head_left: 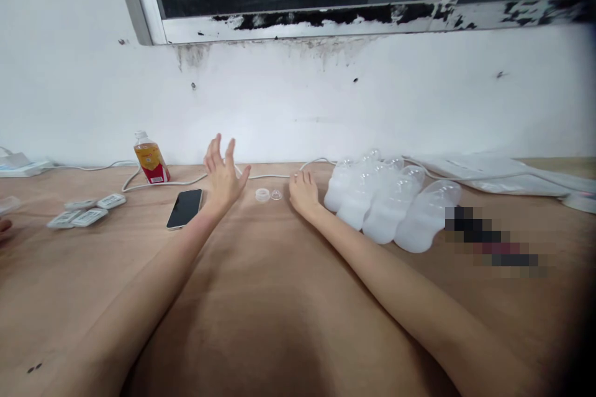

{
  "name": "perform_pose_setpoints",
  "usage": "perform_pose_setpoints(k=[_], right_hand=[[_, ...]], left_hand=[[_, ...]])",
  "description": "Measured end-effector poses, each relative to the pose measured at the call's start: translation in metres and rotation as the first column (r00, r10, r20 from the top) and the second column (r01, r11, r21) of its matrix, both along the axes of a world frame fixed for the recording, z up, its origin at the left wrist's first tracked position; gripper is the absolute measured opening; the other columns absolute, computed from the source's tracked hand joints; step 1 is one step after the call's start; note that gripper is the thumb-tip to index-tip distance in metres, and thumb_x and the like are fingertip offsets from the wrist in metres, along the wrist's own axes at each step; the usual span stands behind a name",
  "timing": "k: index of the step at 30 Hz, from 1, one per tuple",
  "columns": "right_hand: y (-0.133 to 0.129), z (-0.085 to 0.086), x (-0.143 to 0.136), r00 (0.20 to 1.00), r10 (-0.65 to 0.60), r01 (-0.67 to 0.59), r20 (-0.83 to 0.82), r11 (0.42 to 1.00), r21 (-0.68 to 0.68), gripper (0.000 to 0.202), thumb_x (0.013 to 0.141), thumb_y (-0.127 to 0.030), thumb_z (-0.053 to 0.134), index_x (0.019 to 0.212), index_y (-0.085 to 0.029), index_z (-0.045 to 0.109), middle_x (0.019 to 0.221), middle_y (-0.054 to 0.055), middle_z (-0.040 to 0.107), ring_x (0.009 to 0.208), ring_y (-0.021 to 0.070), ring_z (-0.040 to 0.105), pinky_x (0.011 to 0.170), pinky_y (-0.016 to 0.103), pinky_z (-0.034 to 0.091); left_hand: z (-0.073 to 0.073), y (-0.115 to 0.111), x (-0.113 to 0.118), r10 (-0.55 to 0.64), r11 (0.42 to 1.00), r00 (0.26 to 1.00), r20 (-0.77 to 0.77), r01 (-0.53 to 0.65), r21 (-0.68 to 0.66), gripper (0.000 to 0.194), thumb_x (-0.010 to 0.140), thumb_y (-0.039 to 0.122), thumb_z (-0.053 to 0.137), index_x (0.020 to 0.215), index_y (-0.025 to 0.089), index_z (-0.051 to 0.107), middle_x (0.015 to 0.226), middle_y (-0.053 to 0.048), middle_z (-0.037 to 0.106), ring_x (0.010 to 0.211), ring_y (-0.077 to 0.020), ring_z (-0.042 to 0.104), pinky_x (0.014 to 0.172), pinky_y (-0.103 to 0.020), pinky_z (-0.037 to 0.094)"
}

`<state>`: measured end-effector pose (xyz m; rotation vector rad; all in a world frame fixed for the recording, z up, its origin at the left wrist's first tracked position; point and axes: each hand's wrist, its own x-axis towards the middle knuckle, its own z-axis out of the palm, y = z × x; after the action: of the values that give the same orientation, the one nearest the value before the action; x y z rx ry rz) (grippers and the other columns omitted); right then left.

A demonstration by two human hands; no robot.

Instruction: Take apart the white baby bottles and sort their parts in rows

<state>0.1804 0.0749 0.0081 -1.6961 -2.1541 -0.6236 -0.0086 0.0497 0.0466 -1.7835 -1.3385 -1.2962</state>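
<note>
My left hand (224, 177) is raised over the table, fingers spread and nothing in them. Low on the tabletop rests my right hand (304, 193), palm down; its fingers point toward the wall and look slightly bent, with nothing visible in them. Between the two hands lie a clear screw ring (262, 195) and a small clear bottle nipple (276, 195), the nipple nearer my right hand. Right of that hand is a cluster of several frosted baby bottles (380, 223) with clear domed caps.
A phone (185, 208) lies left of my left hand. Behind it stands a drink bottle (152, 160). Several small white packs (90, 217) sit farther left. A white cable (186, 183) runs along the wall. A plastic bag (493, 177) lies back right. Another person's fingers (4, 225) show far left.
</note>
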Motion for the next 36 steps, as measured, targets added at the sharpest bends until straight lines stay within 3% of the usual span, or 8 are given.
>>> perform_pose_setpoints(k=[11, 18, 23, 26, 30, 32, 34, 36], right_hand=[[0.008, 0.005, 0.013, 0.977, -0.213, 0.214, 0.015, 0.976, -0.051, 0.038, 0.072, -0.004, 0.040, 0.107, -0.004, 0.053, 0.106, 0.021, 0.055, 0.104, 0.0282, 0.045, 0.093, 0.047, 0.015], [-0.027, 0.065, -0.004, 0.979, -0.191, 0.182, 0.074, 0.978, 0.106, 0.037, 0.072, -0.014, 0.045, 0.108, -0.010, 0.052, 0.116, 0.018, 0.047, 0.118, 0.0327, 0.027, 0.093, 0.053, 0.005], [-0.036, 0.100, 0.013, 0.863, -0.486, 0.505, 0.139, 0.836, -0.214, 0.052, 0.067, -0.023, 0.057, 0.116, -0.008, 0.046, 0.126, 0.025, 0.032, 0.116, 0.0412, 0.025, 0.085, 0.059, 0.011], [-0.037, 0.107, 0.022, 0.856, -0.501, 0.511, 0.128, 0.784, -0.353, 0.049, 0.064, -0.022, 0.060, 0.110, -0.009, 0.051, 0.119, 0.023, 0.041, 0.109, 0.0359, 0.037, 0.082, 0.049, 0.025], [-0.051, 0.118, 0.021, 0.933, -0.358, 0.351, 0.025, 0.894, -0.278, 0.035, 0.068, -0.015, 0.055, 0.102, -0.011, 0.056, 0.105, 0.017, 0.052, 0.101, 0.0300, 0.045, 0.075, 0.037, 0.033], [-0.063, 0.125, 0.016, 0.971, -0.236, 0.221, -0.038, 0.945, -0.240, 0.033, 0.069, -0.019, 0.055, 0.101, -0.013, 0.055, 0.102, 0.015, 0.053, 0.096, 0.0282, 0.048, 0.071, 0.035, 0.035], [-0.075, 0.131, 0.010, 0.986, -0.089, 0.060, -0.141, 0.979, -0.194, 0.033, 0.071, -0.030, 0.053, 0.100, -0.015, 0.055, 0.100, 0.012, 0.054, 0.090, 0.0259, 0.049, 0.067, 0.033, 0.036], [-0.083, 0.133, 0.002, 0.962, 0.058, -0.098, -0.266, 0.986, -0.138, 0.035, 0.075, -0.041, 0.047, 0.099, -0.016, 0.054, 0.097, 0.011, 0.055, 0.085, 0.0234, 0.050, 0.066, 0.032, 0.036]], left_hand=[[-0.038, 0.026, -0.039, 0.075, 0.872, 0.974, 0.214, 0.040, -0.487, 0.075, 0.066, 0.032, 0.059, 0.126, 0.009, 0.018, 0.115, -0.020, 0.046, 0.105, -0.0310, 0.046, 0.083, -0.040, 0.039], [-0.039, 0.028, -0.039, 0.062, 0.848, 0.951, 0.304, 0.110, -0.518, 0.078, 0.064, 0.034, 0.061, 0.125, 0.012, 0.019, 0.115, -0.017, 0.049, 0.103, -0.0294, 0.049, 0.079, -0.038, 0.041], [-0.047, 0.033, -0.042, -0.012, 0.852, 0.929, 0.369, 0.202, -0.482, 0.075, 0.064, 0.031, 0.061, 0.124, 0.012, 0.021, 0.116, -0.017, 0.047, 0.103, -0.0277, 0.049, 0.082, -0.037, 0.040], [-0.047, 0.034, -0.043, -0.033, 0.852, 0.917, 0.398, 0.234, -0.469, 0.076, 0.063, 0.030, 0.062, 0.124, 0.011, 0.021, 0.116, -0.018, 0.045, 0.105, -0.0278, 0.047, 0.085, -0.039, 0.039], [-0.022, 0.023, -0.033, -0.013, 0.954, 0.905, 0.425, 0.139, -0.267, 0.082, 0.061, 0.039, 0.062, 0.124, 0.007, 0.021, 0.126, -0.022, 0.031, 0.120, -0.0299, 0.027, 0.097, -0.042, 0.025], [0.003, 0.009, -0.020, -0.120, 0.974, 0.883, 0.453, 0.192, -0.117, 0.076, 0.067, 0.042, 0.056, 0.125, 0.009, 0.020, 0.129, -0.019, 0.027, 0.121, -0.0266, 0.025, 0.098, -0.039, 0.024], [0.027, -0.010, 0.000, -0.311, 0.904, 0.851, 0.423, 0.402, -0.145, 0.066, 0.071, 0.043, 0.052, 0.124, 0.017, 0.023, 0.131, -0.013, 0.028, 0.117, -0.0228, 0.033, 0.092, -0.037, 0.032], [0.043, -0.030, 0.022, -0.447, 0.750, 0.831, 0.332, 0.550, -0.367, 0.064, 0.066, 0.044, 0.056, 0.120, 0.019, 0.032, 0.120, -0.011, 0.043, 0.108, -0.0231, 0.043, 0.088, -0.037, 0.036]])
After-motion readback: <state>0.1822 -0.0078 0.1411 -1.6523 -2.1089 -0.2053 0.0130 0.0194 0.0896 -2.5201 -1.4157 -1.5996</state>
